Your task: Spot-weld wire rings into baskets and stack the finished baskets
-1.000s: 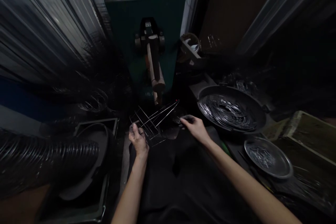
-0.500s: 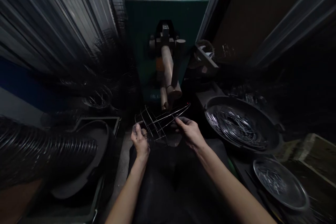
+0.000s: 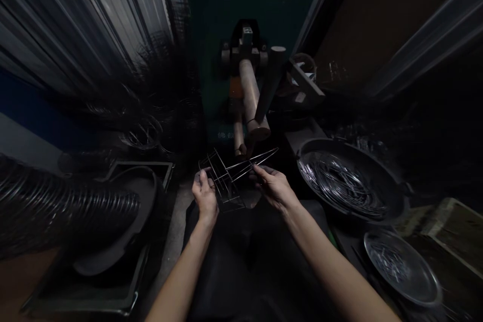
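Note:
Between my two hands is a wire frame (image 3: 228, 176) of thin bent metal rods, held just under the electrode tip of a spot welding machine (image 3: 253, 95). My left hand (image 3: 206, 193) is closed on the frame's left side, thumb on top. With thumb and fingers pinched, my right hand (image 3: 273, 183) grips the frame's right part, where rods run to a narrow end; whether it also pinches a separate small piece cannot be made out. The frame's upper rods lie close to the lower electrode; contact is too dark to tell.
To the right, a black basin (image 3: 350, 214) holds curved wires, and a round metal plate (image 3: 426, 297) holds short pieces. On the left, a long row of wire rings (image 3: 68, 206) rests in a dark tub (image 3: 145, 181). Behind the machine's arms stands its green body (image 3: 211, 25).
The wire frame has turned and tilted slightly in my hands, its lower rods now showing more. My view has shifted a little, so the machine sits further right and the red light is out of view.

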`<state>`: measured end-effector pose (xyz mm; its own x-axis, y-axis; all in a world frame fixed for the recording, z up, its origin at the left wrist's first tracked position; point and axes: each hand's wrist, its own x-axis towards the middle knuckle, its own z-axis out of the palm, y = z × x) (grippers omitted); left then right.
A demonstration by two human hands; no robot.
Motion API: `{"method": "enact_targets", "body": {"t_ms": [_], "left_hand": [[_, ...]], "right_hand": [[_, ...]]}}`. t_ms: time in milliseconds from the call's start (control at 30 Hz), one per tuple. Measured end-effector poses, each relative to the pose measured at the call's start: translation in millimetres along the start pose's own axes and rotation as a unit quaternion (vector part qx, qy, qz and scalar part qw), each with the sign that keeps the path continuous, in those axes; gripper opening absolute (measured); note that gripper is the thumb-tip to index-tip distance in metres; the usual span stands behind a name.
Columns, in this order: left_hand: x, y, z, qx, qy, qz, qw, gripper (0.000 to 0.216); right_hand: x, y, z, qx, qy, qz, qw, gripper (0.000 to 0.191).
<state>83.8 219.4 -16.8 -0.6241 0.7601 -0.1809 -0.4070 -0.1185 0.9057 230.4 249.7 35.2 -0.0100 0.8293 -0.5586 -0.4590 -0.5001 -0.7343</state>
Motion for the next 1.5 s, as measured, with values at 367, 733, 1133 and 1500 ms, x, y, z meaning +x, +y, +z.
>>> {"method": "enact_targets", "body": {"t_ms": [367, 733, 1133, 1500], "left_hand": [[1.4, 5.1, 4.7, -0.025, 0.006, -0.023, 0.999, 0.040], [5.0, 13.2, 6.5, -0.021, -0.013, -0.043, 0.999, 0.039], [12.4, 17.2, 10.5, -0.046, -0.001, -0.034, 0.998, 0.038], [23.3, 25.9, 18.7, -0.035, 0.003, -0.035, 0.999, 0.031]], "right_hand": [[-4.5, -4.2, 5.8, 0.022, 0.005, 0.008, 1.000, 0.009], [-6.7, -8.3, 13.4, 0.032, 0.007, 0.014, 0.999, 0.004], [-16.2, -5.2, -15.1, 0.016, 0.017, 0.009, 1.000, 0.014], [-33.4, -0.3, -14.7, -0.055, -0.048, -0.037, 0.997, 0.028]]}}
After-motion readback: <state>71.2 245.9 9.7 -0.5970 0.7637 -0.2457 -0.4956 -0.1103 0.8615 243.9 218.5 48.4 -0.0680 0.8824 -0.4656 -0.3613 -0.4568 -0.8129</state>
